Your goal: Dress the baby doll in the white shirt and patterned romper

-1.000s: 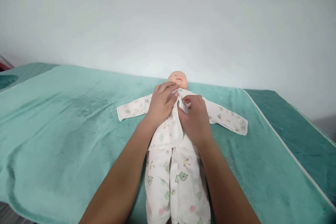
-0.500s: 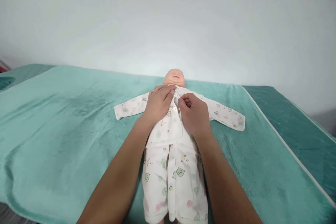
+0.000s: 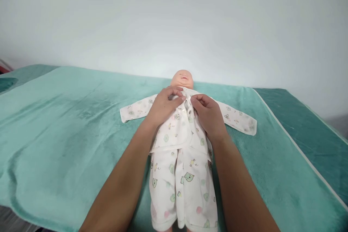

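A baby doll (image 3: 182,78) lies on its back, dressed in a white printed baby shirt (image 3: 174,136) and matching trousers (image 3: 165,185). My left hand (image 3: 164,107) rests on the chest, its thumb and fingertips closing on the shirt's front edge below the neck. Just across the opening, my right hand (image 3: 208,114) pinches the other edge between thumb and curled fingers. A small pale button (image 3: 184,111) shows on the front between the hands. What exactly lies between the fingertips is partly hidden. Both sleeves stretch out sideways.
A light green plush blanket (image 3: 67,134) covers the surface under the doll, with a darker green strip (image 3: 312,127) at the right. Behind the doll's head rises a white wall (image 3: 174,29). Grey floor (image 3: 13,221) shows at the lower left corner.
My right hand has shifted slightly right, drawing the shirt edge with it. My left thumb has moved away from the fingers toward the front opening. The view has shifted slightly.
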`<state>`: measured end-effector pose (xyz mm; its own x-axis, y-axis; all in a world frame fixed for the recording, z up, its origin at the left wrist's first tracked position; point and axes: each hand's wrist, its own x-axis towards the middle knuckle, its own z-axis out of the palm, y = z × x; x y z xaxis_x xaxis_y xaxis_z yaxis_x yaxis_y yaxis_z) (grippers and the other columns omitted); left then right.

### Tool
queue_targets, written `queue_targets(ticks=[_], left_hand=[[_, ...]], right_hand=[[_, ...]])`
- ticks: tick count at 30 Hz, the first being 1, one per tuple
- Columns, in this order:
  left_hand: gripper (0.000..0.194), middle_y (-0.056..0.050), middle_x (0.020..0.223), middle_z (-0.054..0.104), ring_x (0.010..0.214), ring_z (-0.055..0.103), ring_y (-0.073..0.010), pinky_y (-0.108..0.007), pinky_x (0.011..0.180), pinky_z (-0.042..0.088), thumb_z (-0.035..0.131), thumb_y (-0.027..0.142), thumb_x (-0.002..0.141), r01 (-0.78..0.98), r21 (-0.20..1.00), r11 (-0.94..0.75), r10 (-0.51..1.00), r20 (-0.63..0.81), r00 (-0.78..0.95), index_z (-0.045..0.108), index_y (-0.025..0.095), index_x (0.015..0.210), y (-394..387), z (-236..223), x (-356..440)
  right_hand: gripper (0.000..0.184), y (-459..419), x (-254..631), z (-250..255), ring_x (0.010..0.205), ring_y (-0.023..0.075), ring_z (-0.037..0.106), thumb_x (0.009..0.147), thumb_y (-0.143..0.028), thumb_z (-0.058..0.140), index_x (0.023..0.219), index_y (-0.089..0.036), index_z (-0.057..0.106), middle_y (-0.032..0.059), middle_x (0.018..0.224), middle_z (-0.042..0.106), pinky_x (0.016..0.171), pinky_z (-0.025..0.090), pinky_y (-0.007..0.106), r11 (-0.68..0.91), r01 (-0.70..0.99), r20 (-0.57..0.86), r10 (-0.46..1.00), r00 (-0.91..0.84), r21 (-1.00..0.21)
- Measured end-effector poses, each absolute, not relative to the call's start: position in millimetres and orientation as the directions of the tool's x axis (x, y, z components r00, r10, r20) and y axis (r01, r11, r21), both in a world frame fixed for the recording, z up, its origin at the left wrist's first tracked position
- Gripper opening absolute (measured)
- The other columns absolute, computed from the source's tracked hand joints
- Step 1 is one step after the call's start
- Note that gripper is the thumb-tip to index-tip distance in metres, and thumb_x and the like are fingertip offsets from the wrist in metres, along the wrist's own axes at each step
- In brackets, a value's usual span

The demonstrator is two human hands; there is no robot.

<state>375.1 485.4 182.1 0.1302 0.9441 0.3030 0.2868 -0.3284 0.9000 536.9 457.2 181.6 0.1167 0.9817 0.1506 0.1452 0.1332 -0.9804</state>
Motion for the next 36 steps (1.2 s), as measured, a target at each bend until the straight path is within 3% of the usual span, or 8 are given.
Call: queue_targets(ticks=[8, 12, 20, 30, 36], left_hand=[[0.012, -0.002, 0.134, 0.066, 0.128, 0.057, -0.0221, -0.039, 0.113, 0.039, 0.062, 0.03, 0.091, 0.316, 0.862, -0.395, 0.917, 0.351, 0.189, 0.066, 0.023, 0.082, 486, 182, 374], [0.012, -0.003, 0.137, 0.065, 0.128, 0.057, -0.022, -0.038, 0.112, 0.041, 0.058, 0.028, 0.092, 0.344, 0.846, -0.408, 0.911, 0.351, 0.216, 0.065, 0.023, 0.083, 485, 181, 373], [0.013, -0.003, 0.133, 0.066, 0.131, 0.053, -0.0225, -0.039, 0.111, 0.041, 0.056, 0.028, 0.093, 0.377, 0.807, -0.455, 0.891, 0.411, 0.195, 0.062, 0.023, 0.082, 484, 180, 376], [0.016, -0.003, 0.136, 0.064, 0.127, 0.055, -0.0229, -0.039, 0.106, 0.043, 0.054, 0.027, 0.095, 0.405, 0.801, -0.442, 0.897, 0.387, 0.213, 0.06, 0.022, 0.081, 484, 183, 378], [0.025, -0.005, 0.133, 0.064, 0.124, 0.058, -0.0229, -0.039, 0.107, 0.042, 0.049, 0.029, 0.097, 0.408, 0.797, -0.446, 0.895, 0.389, 0.219, 0.06, 0.02, 0.076, 481, 188, 381]], right_hand=[[0.016, 457, 538, 187, 0.061, 0.012, 0.047, 0.083, -0.037, 0.066, 0.088, -0.022, 0.064, -0.0053, 0.068, 0.056, 0.059, 0.037, 0.026, 0.097, 0.162, 0.108, 0.992, 0.062, -0.982], [0.017, 460, 540, 189, 0.059, 0.0118, 0.046, 0.08, -0.038, 0.07, 0.084, -0.021, 0.065, -0.005, 0.066, 0.056, 0.056, 0.034, 0.026, 0.074, 0.2, 0.082, 0.996, 0.028, -0.977], [0.021, 465, 540, 182, 0.061, 0.0112, 0.047, 0.076, -0.04, 0.073, 0.082, -0.02, 0.07, -0.003, 0.07, 0.06, 0.059, 0.037, 0.026, 0.074, -0.006, 0.074, 0.994, 0.077, -0.997], [0.021, 459, 534, 189, 0.06, 0.0099, 0.044, 0.08, -0.038, 0.071, 0.089, -0.02, 0.067, -0.0045, 0.07, 0.054, 0.057, 0.035, 0.025, 0.12, 0.121, 0.128, 0.99, 0.057, -0.985], [0.018, 458, 531, 190, 0.068, 0.0128, 0.053, 0.083, -0.033, 0.067, 0.095, -0.021, 0.062, -0.0035, 0.076, 0.06, 0.065, 0.041, 0.027, 0.147, 0.343, 0.175, 0.983, 0.05, -0.928]])
